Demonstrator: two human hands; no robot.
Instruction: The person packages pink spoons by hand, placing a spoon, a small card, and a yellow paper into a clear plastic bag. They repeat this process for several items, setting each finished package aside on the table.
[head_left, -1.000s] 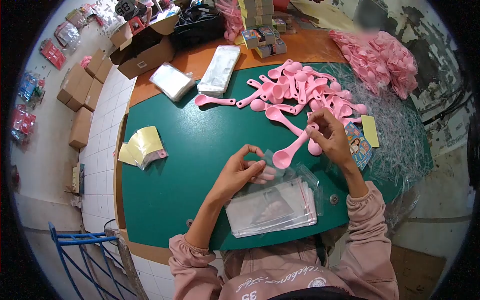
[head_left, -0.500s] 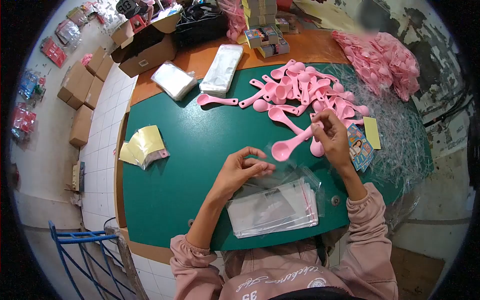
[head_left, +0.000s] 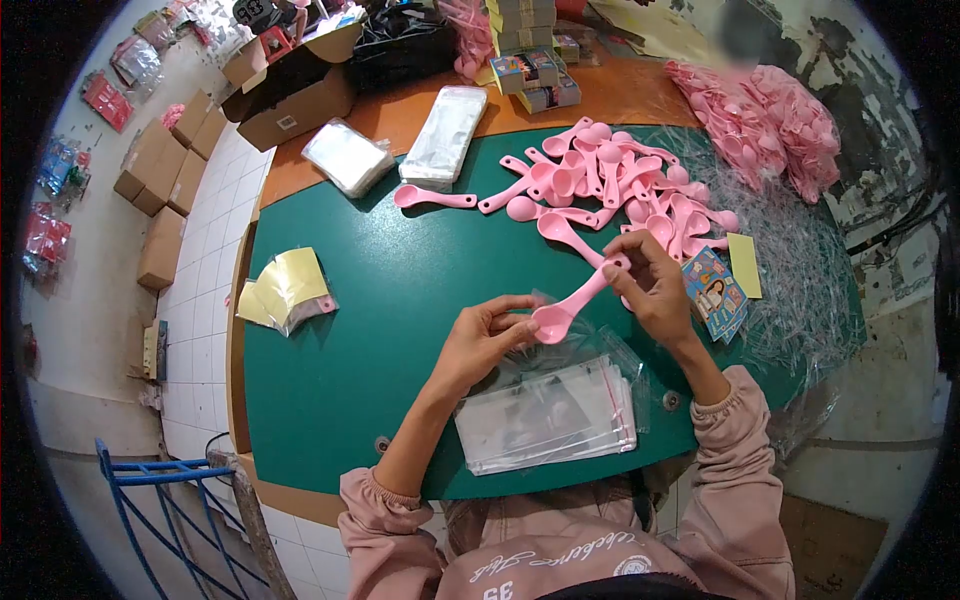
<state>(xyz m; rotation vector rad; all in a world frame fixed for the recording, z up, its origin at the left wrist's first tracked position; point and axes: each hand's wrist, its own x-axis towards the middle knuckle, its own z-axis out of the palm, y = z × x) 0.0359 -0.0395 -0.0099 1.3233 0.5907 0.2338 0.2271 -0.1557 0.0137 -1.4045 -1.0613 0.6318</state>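
Observation:
A pink measuring spoon [head_left: 577,305] is held slantwise over the table between my two hands. My right hand [head_left: 655,285] pinches the end of its handle, near the small hole. At the other end, my left hand [head_left: 487,338] has thumb and fingers closed at the edge of the bowl, where a bit of clear film shows. Below the hands lies a stack of clear plastic bags [head_left: 540,418] with adhesive strips. Just beyond my right hand, a heap of pink spoons [head_left: 610,175] is spread on the green table [head_left: 370,280].
Printed cards [head_left: 715,293] and a yellow card [head_left: 743,266] lie at the right beside crumpled plastic [head_left: 800,250]. Filled packets [head_left: 292,290] are at the left. Two bag stacks [head_left: 443,135] [head_left: 347,160], an open carton [head_left: 295,105] and a bag of pink spoons [head_left: 755,130] stand farther back.
My right hand has brought the spoon down and left, toward my left hand. My left fingers, apart from the spoon before, now close at its bowl.

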